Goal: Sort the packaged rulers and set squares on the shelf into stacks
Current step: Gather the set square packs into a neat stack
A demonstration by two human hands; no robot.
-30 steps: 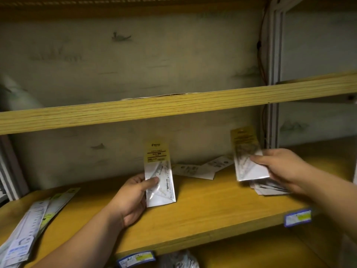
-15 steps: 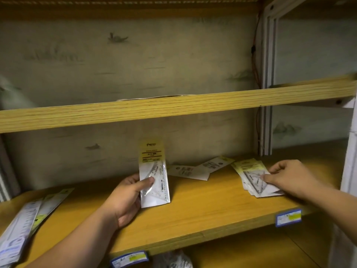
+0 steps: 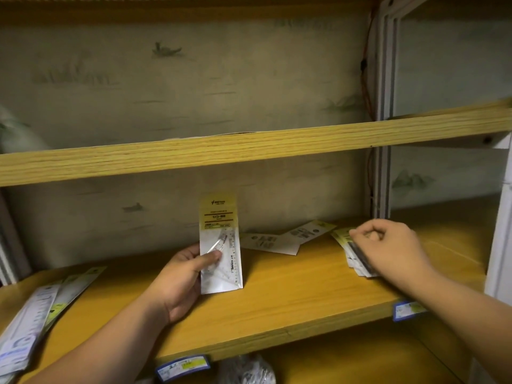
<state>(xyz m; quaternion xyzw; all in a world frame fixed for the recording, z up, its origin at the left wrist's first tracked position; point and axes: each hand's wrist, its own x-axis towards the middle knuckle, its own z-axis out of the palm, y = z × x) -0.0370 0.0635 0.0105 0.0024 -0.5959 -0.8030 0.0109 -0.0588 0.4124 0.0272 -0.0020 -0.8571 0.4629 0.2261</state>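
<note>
From the head camera, the wooden shelf [image 3: 277, 303] is the place to look from. Near the middle of the shelf, the left hand [image 3: 177, 281] holds one set square pack [image 3: 220, 245] standing up, with its bottom edge resting on the wood. The thumb presses on the front and the other fingers are behind the pack, so I cannot see how they curl. I think the pack is held up like this so its yellow label is easy to read and it can go to the right pile. At the right part of the shelf, the right hand [image 3: 388, 248] rests on a small stack of packs [image 3: 352, 253]. Its fingers are bent down and pinched close together on top of the stack, but I cannot tell if they grip a pack or just press and tidy it. At the back of the shelf, between the two hands, two loose packs [image 3: 282, 239] lie flat and cross over each other; they do not look sorted yet. At the far left end of the shelf, the long ruler packs [image 3: 36, 322] lie in a pile that hangs over the front edge, so a bump could knock them off. The front middle of the shelf is bare wood, good room for sliding packs. The board above [image 3: 249, 148] is low, so a tall pack lifted high could hit it.
</note>
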